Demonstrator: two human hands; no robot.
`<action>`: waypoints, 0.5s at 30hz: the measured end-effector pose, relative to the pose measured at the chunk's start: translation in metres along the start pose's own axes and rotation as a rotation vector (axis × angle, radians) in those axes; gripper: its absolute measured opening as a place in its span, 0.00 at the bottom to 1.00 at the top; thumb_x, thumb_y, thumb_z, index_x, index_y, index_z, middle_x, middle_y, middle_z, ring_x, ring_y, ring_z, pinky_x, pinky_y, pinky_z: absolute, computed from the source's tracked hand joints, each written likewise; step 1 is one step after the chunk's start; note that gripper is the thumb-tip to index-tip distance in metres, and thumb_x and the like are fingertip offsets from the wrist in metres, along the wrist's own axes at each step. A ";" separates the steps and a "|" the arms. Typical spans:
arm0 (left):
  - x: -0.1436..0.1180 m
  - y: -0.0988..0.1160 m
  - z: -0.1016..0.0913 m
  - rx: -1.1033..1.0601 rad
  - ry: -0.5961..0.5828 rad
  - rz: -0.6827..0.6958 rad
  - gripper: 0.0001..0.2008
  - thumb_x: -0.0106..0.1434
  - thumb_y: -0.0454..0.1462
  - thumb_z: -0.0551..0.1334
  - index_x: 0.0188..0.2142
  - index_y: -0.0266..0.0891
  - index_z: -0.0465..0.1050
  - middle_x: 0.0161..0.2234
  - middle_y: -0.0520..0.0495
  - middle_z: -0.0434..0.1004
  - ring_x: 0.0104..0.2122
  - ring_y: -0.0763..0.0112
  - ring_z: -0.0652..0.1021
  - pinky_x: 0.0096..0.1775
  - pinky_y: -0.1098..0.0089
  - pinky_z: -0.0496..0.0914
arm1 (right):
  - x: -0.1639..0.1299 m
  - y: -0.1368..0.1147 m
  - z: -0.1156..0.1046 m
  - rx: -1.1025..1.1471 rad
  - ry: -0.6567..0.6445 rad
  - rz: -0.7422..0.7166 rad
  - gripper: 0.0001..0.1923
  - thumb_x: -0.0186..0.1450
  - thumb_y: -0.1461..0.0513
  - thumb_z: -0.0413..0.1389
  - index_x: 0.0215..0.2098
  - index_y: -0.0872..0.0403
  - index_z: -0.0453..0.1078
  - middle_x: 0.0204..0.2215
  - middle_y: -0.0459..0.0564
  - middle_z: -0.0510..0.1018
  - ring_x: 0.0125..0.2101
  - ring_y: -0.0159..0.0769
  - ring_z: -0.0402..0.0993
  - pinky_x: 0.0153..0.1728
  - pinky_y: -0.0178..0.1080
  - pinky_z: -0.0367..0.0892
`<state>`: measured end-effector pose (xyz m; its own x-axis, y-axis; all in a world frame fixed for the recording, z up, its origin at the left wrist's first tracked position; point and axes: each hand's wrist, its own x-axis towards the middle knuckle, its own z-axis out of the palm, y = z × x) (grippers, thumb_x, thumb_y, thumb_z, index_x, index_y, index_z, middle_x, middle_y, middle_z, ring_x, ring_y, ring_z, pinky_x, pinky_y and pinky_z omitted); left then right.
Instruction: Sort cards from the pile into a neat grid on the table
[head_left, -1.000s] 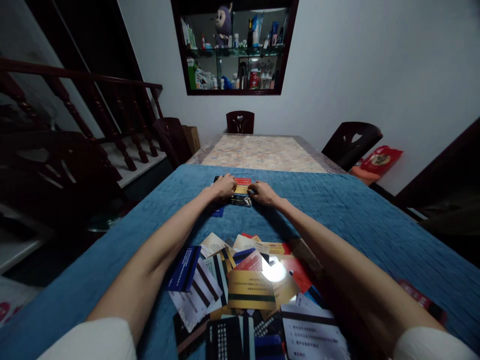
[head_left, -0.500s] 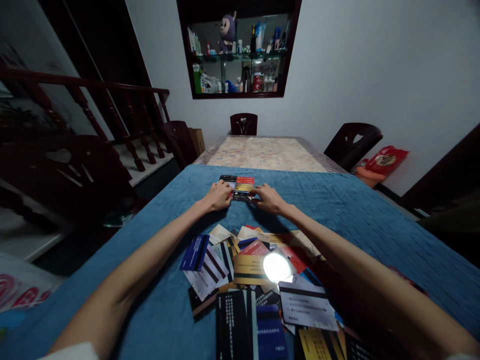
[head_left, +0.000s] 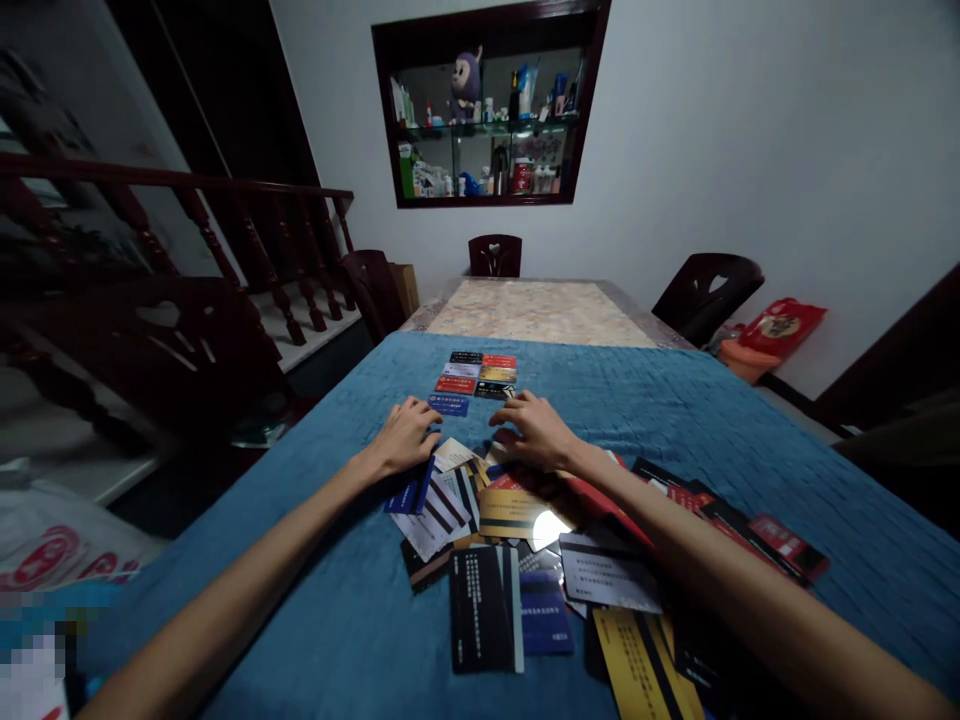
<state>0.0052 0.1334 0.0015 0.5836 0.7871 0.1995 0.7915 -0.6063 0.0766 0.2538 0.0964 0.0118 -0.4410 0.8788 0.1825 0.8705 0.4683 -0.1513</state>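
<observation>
1. Broadly, a long table (head_left: 750, 440) carries a blue quilted cloth (head_left: 315, 560) over its near part, so the cards lie on a soft, non-slip bed; the far end shows a bare patterned top.
2. Nearest the camera sprawls a loose heap of cards (head_left: 517, 560), overlapping at all angles and mostly stripe-side up, which reads as an unsorted supply kept within easy reach of both arms.
3. Farther out, a small grid of cards (head_left: 476, 377) lies in neat rows and columns, edges nearly touching and set clear of the heap, apparently so the ordered ones stay separate.
4. The right hand (head_left: 534, 432) rests palm down on the heap's far edge, fingers spread and slightly curled over cards; whether it pinches one I cannot tell.
5. The left hand (head_left: 407, 438) lies beside it, fingers loosely bent, tips at a dark blue card (head_left: 410, 493) and close to the grid's nearest card; it grips nothing that shows.
</observation>
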 end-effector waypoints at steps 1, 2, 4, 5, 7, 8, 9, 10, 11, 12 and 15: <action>-0.006 0.000 -0.001 -0.012 0.001 -0.005 0.11 0.63 0.37 0.58 0.44 0.39 0.74 0.46 0.41 0.75 0.50 0.54 0.68 0.50 0.54 0.65 | -0.003 -0.006 0.000 0.013 0.007 -0.020 0.14 0.65 0.64 0.55 0.48 0.51 0.75 0.44 0.54 0.77 0.48 0.45 0.63 0.41 0.41 0.58; -0.012 0.001 -0.002 -0.025 0.001 -0.010 0.10 0.63 0.37 0.59 0.43 0.39 0.74 0.45 0.41 0.75 0.50 0.55 0.68 0.50 0.54 0.65 | -0.006 -0.012 0.000 0.025 0.016 -0.041 0.14 0.65 0.64 0.55 0.48 0.51 0.75 0.44 0.54 0.77 0.48 0.45 0.63 0.41 0.42 0.58; -0.023 0.003 -0.003 -0.057 0.001 -0.019 0.10 0.63 0.38 0.60 0.42 0.39 0.74 0.44 0.42 0.75 0.49 0.55 0.69 0.51 0.54 0.65 | -0.012 -0.025 -0.001 0.046 0.023 -0.089 0.13 0.65 0.64 0.55 0.47 0.51 0.75 0.43 0.54 0.77 0.47 0.44 0.63 0.42 0.43 0.58; -0.028 0.004 -0.004 -0.078 0.002 -0.018 0.09 0.62 0.39 0.60 0.41 0.39 0.74 0.44 0.43 0.75 0.49 0.56 0.69 0.51 0.54 0.65 | -0.015 -0.033 -0.001 0.053 0.028 -0.109 0.12 0.66 0.63 0.55 0.47 0.51 0.75 0.44 0.54 0.77 0.47 0.44 0.63 0.42 0.43 0.57; -0.038 0.006 -0.006 -0.126 0.002 0.002 0.09 0.62 0.40 0.62 0.40 0.39 0.73 0.44 0.44 0.74 0.49 0.57 0.68 0.52 0.55 0.64 | -0.021 -0.048 -0.001 0.058 0.006 -0.141 0.12 0.65 0.63 0.56 0.47 0.51 0.75 0.43 0.53 0.78 0.48 0.45 0.62 0.43 0.44 0.57; -0.042 0.008 -0.007 -0.152 -0.002 0.020 0.09 0.61 0.41 0.62 0.40 0.39 0.73 0.44 0.44 0.74 0.49 0.57 0.68 0.53 0.56 0.64 | -0.023 -0.056 0.000 0.057 0.003 -0.160 0.12 0.66 0.63 0.56 0.47 0.51 0.75 0.43 0.53 0.78 0.48 0.45 0.62 0.43 0.44 0.56; -0.046 0.009 -0.008 -0.175 -0.010 0.042 0.10 0.61 0.41 0.63 0.39 0.39 0.73 0.44 0.44 0.73 0.49 0.58 0.68 0.53 0.56 0.64 | -0.026 -0.063 0.000 0.056 0.007 -0.181 0.11 0.66 0.63 0.55 0.46 0.51 0.75 0.44 0.53 0.77 0.49 0.45 0.62 0.43 0.44 0.56; -0.049 0.010 -0.009 -0.194 -0.019 0.064 0.10 0.61 0.42 0.63 0.39 0.40 0.73 0.44 0.45 0.73 0.49 0.58 0.68 0.53 0.57 0.64 | -0.029 -0.070 0.000 0.060 0.001 -0.208 0.11 0.66 0.62 0.55 0.47 0.51 0.74 0.44 0.53 0.77 0.49 0.45 0.62 0.43 0.44 0.56; -0.051 0.011 -0.010 -0.207 -0.029 0.084 0.10 0.61 0.42 0.63 0.39 0.40 0.72 0.44 0.45 0.73 0.49 0.59 0.67 0.52 0.58 0.64 | -0.031 -0.077 0.001 0.061 -0.006 -0.236 0.11 0.67 0.62 0.55 0.47 0.51 0.74 0.46 0.54 0.77 0.50 0.45 0.62 0.44 0.45 0.56; -0.052 0.012 -0.012 -0.217 -0.035 0.102 0.10 0.61 0.43 0.63 0.39 0.40 0.72 0.44 0.45 0.73 0.49 0.59 0.67 0.52 0.58 0.65 | -0.034 -0.083 0.002 0.061 -0.014 -0.259 0.11 0.67 0.60 0.54 0.47 0.51 0.74 0.46 0.54 0.76 0.49 0.45 0.62 0.43 0.45 0.56; -0.055 0.014 -0.016 -0.231 -0.038 0.131 0.10 0.61 0.42 0.62 0.39 0.40 0.71 0.45 0.45 0.72 0.49 0.59 0.67 0.52 0.58 0.64 | -0.040 -0.098 0.004 0.056 -0.033 -0.304 0.13 0.66 0.58 0.56 0.48 0.50 0.73 0.48 0.54 0.75 0.49 0.46 0.62 0.44 0.47 0.57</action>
<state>-0.0186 0.0802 0.0071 0.6884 0.7010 0.1864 0.6486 -0.7100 0.2742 0.1852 0.0158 0.0152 -0.6867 0.6999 0.1964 0.6848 0.7135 -0.1484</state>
